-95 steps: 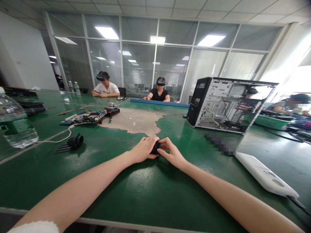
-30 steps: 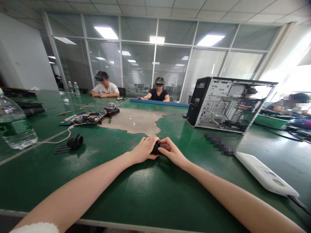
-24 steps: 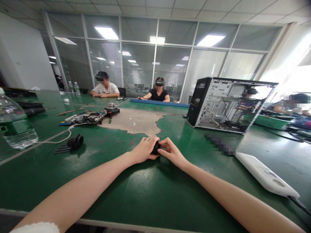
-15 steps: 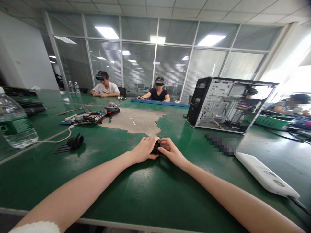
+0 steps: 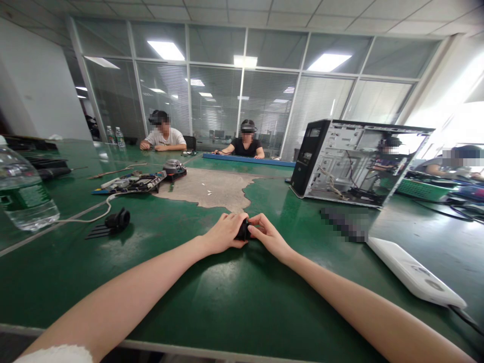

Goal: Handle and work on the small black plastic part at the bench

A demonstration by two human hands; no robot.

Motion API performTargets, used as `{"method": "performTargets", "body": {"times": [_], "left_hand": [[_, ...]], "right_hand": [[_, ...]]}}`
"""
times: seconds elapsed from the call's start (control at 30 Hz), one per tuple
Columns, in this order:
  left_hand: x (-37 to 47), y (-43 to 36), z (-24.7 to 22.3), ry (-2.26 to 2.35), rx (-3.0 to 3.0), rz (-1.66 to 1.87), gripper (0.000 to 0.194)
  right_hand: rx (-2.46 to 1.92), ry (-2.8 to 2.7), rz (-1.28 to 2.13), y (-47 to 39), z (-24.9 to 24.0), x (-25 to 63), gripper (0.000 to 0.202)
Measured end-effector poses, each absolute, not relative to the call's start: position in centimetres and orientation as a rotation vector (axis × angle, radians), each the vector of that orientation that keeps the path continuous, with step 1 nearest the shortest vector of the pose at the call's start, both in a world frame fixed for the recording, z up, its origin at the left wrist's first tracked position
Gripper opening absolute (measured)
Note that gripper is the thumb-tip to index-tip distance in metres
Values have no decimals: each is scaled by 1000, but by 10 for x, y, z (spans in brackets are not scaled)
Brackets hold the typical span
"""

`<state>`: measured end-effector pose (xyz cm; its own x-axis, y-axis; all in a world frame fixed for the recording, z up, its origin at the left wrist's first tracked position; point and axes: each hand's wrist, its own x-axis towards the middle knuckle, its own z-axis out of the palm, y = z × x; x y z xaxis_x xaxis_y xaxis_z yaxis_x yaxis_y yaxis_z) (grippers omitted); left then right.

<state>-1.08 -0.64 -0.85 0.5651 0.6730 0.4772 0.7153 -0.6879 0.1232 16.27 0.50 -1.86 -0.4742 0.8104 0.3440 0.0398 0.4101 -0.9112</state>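
Note:
Between my hands, low over the green table (image 5: 223, 302), is a small black part (image 5: 242, 231), mostly covered by my fingers so that its kind does not show. My left hand (image 5: 226, 233) is closed round its left side. From the right, my right hand (image 5: 266, 236) pinches its edge with thumb and fingertips. Off to the left lies a black piece with a round end and flat prongs (image 5: 117, 220), apart from both hands.
An open computer case (image 5: 351, 164) stands back right, with a white power bank-like device (image 5: 414, 272) in front of it. Circuit boards (image 5: 132, 182) and a large water bottle (image 5: 26, 194) are left. Two people sit across the table; another is at right.
My right thumb and fingers have shifted very slightly on the black part. My left hand stays in place.

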Motion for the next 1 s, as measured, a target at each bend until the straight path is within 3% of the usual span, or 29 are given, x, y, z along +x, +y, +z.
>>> {"method": "performTargets", "body": {"times": [1.0], "left_hand": [[-11, -7, -8, -1200, -2683, -741, 60]], "right_hand": [[-744, -1910, 1034, -2, -16, 161, 23]]}}
